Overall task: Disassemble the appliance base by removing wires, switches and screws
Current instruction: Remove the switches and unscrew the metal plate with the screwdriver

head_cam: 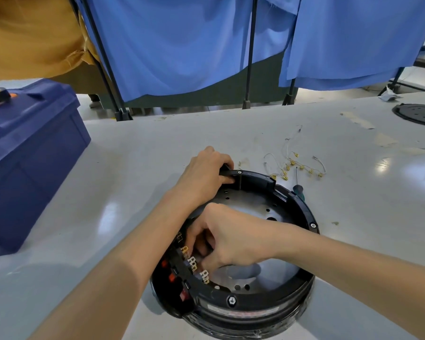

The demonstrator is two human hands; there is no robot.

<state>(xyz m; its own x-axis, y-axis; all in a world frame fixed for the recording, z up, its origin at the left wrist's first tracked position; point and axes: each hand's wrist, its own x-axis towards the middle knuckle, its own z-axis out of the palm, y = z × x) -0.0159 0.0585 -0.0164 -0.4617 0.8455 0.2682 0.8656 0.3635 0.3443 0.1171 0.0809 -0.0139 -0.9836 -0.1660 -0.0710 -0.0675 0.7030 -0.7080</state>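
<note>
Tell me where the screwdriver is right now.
In the head view, the screwdriver lies on the table right of centre, beside the base's far right rim, just below the loose wires.

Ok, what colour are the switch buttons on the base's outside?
The switch buttons are red to orange, clearest in the head view.

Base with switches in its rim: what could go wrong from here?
1. The right hand pinches among the switches, whose bare brass tabs stick up; a slip could nick fingertips or bend tabs.
2. Only the left hand, gripping the far rim, steadies the base; a hard pull may make it shift.
3. The screwdriver lies just behind the base, and a shift could roll it into the loose wires.
</note>
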